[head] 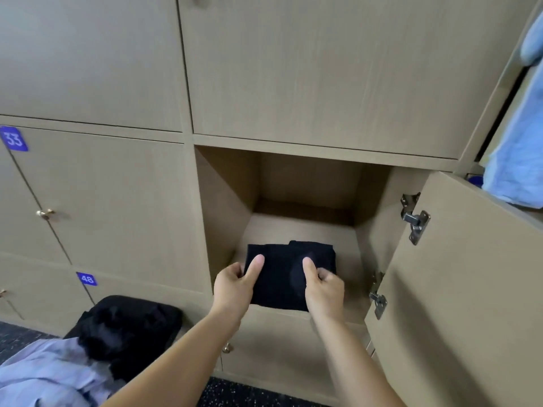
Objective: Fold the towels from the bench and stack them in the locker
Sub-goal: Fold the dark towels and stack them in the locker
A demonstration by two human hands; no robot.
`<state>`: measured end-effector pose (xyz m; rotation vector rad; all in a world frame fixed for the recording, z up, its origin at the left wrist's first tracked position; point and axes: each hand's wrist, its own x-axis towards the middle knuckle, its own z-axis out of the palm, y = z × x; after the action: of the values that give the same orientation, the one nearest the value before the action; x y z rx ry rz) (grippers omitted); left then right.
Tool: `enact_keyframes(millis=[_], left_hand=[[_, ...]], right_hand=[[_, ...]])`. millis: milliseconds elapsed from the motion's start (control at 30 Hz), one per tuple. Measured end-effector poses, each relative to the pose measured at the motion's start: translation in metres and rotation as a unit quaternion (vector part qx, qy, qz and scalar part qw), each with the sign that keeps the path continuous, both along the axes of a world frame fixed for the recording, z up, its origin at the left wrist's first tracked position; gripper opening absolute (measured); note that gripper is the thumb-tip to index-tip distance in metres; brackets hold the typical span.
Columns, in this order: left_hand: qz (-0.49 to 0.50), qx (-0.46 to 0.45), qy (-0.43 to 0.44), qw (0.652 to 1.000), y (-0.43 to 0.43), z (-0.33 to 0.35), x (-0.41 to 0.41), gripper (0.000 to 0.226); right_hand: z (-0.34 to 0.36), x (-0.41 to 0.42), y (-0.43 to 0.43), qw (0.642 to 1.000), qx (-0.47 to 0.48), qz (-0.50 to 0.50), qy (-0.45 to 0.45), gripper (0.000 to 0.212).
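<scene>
Left hand [235, 284], right hand [323, 289]: pinch grips on black towel [282, 274] between them in locker [229, 201].

Locker wall [323, 69]: tan wood-grain laminate with flat doors in rows and narrow dark seams between them.
Number plates: 2, blue, reading 33 [13, 139] and 48 [86, 279], at door corners on the left.
Brass knob [44, 213]: small, beside a seam below plate 33. A second knob [226, 348] sits on a bottom-row door.
Compartment [305, 183]: 1 open, dim at the back, its door [470, 289] swung right on 2 steel hinges [415, 217].
Floor [249, 395]: dark, speckled.
Black padded surface [164, 312]: low at left, by the wall.
Light: even, soft.
</scene>
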<state>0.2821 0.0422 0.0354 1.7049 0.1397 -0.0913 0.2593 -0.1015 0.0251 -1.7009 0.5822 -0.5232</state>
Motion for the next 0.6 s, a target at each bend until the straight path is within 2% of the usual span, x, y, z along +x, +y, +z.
enact_keyframes(millis=[133,233,400,600], left_hand=[[-0.033,-0.012,0.046,0.998,-0.018,-0.029,0.018,0.056],[-0.06,-0.024,0.061,0.996,-0.032,-0.034,0.044,0.057],[-0.093,-0.026,0.058,0.994,-0.065,-0.018,0.095,0.035],[-0.101,-0.002,0.042,0.994,-0.095,-0.019,0.141,0.026]], right_hand=[[-0.027,0.006,-0.029,0.998,-0.002,0.003,0.067,0.038],[-0.032,0.017,-0.054,0.996,-0.029,0.007,0.085,0.023],[-0.019,0.061,-0.094,0.996,-0.058,-0.028,0.063,0.022],[-0.026,0.112,-0.128,0.995,-0.012,-0.028,0.092,0.016]])
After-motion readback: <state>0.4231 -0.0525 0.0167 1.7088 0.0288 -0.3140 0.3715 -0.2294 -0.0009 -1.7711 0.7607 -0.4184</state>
